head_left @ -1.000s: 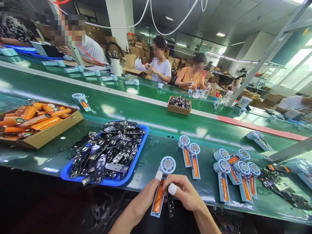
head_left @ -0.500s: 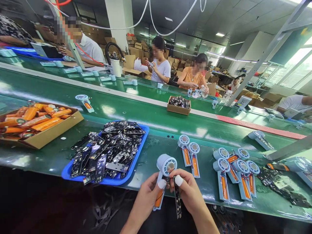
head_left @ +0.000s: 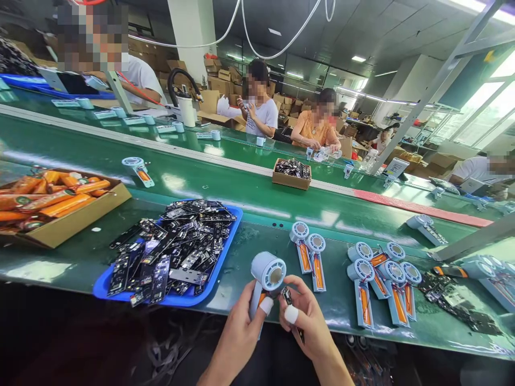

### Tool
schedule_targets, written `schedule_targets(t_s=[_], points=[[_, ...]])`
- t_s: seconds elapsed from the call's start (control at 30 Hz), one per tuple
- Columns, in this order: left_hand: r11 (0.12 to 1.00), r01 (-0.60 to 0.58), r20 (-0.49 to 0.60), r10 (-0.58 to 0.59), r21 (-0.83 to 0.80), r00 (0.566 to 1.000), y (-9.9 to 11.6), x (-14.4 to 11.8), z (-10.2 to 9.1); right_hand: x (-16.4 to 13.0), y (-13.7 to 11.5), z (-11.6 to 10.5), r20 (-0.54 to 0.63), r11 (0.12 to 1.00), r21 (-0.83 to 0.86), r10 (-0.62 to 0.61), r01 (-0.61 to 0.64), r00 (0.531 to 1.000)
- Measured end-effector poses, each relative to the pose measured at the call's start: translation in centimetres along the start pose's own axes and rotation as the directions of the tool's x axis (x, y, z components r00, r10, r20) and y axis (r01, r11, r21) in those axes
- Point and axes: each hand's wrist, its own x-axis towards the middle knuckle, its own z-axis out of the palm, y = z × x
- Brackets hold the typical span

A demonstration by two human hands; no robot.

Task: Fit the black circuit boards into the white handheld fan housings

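A brown cardboard box [head_left: 88, 220] full of orange tube batteries [head_left: 66, 205] sits at the left of the shiny green worktop [head_left: 261, 236]. Next to it is a flat blue plastic tray [head_left: 230, 241], heaped with long, thin black circuit boards [head_left: 177, 252]; some poke out over its rim. A small brown cardboard box [head_left: 290, 181] with more boards is farther back, by the pale rail. At the right, a slanted grey metal post [head_left: 483, 236] stands in the way, near an orange and black tool [head_left: 450, 272] and a loose dark heap of boards [head_left: 458, 300].

The light blue plastic piece with a round head [head_left: 267, 271] is up in the air at the near edge, right of the tray. Its head is a fat drum with a ring of slots and a grey circle in the middle. A bit of orange shows below; the fingers hide most of the handle. The left hand [head_left: 243, 327] is wrapped around that handle. The right hand [head_left: 308, 321] pinches one slim black board [head_left: 286, 295] close beside it. Both thumbs wear white wraps.

Nearby lie two matching blue pieces [head_left: 316, 243], then a bunch of five more [head_left: 361, 268]. One is alone at the back left [head_left: 133, 162], and one at the back right [head_left: 420, 221]. The boards in the tray are too jumbled to count.
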Motion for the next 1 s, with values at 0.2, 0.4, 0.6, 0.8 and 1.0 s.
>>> schedule_targets(t_s=[0.2,0.4,0.6,0.8,1.0], points=[[0.983,-0.091,-0.141,0.114,0.157,0.984,0.2,-0.2,-0.4,-0.1,0.1,-0.2,-0.101,0.94,-0.342,-0.018,-0.017,0.995],[0.974,-0.083,-0.133,0.112,0.209,0.985,1.2,0.2,-1.3,0.1,-2.6,0.3,0.088,0.247,-0.96,-0.175,0.13,0.981],[0.983,-0.01,-0.073,0.024,0.185,0.997,2.0,0.4,-1.7,0.1,-7.1,2.9,0.157,-0.404,-0.889,0.173,0.215,0.972],[0.985,-0.005,0.002,0.005,0.171,1.0,2.4,0.4,-1.7,-0.2,-7.2,3.2,0.272,-0.463,-0.753,0.429,0.468,0.861],[0.993,0.109,0.067,-0.111,0.045,0.991,1.6,0.5,-1.7,-0.4,-6.2,1.8,0.376,-0.337,-0.791,0.39,0.51,0.841]])
